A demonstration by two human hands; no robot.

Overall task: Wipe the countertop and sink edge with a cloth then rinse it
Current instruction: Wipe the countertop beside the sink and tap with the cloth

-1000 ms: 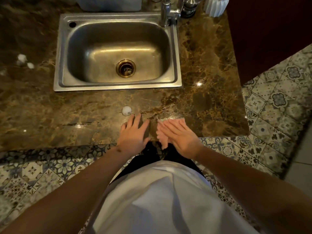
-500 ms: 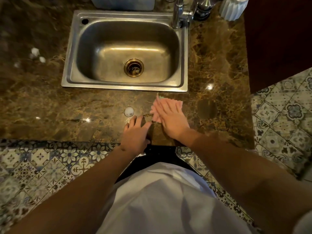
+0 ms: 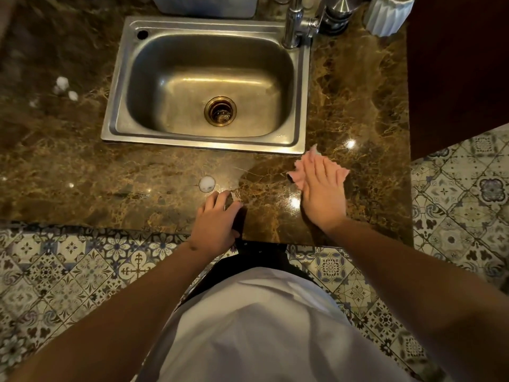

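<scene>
Since a second ago our right hand (image 3: 322, 191) has slid the pink cloth (image 3: 303, 172) from the near edge of the desk (image 3: 137, 172), close beside our left hand (image 3: 216, 219), out to the right and further from us, so that it now lies just short of the sink's (image 3: 205, 143) front right corner. Our left hand has kept its place at the near edge.

Our right grip is released: the fingers lie straight and flat on top of the cloth, pressing it onto the brown marbled desk. Corners of the cloth stick out beyond the fingertips and to both sides of the palm. One corner points at the steel rim, but we cannot tell whether it touches.

Our left grip is also released and holds nothing; its fingers rest loosely bent on the desk, well left of the cloth. Just beyond those fingertips sits a small white blob of foam (image 3: 206, 184). A few more white blobs (image 3: 64, 86) lie far to the left, beside the sink.

Behind the sink, beyond our right hand, stand the chrome tap (image 3: 294, 26) and a white ribbed pot (image 3: 387, 15). A wet sheen shows on the desk between our two hands.
</scene>
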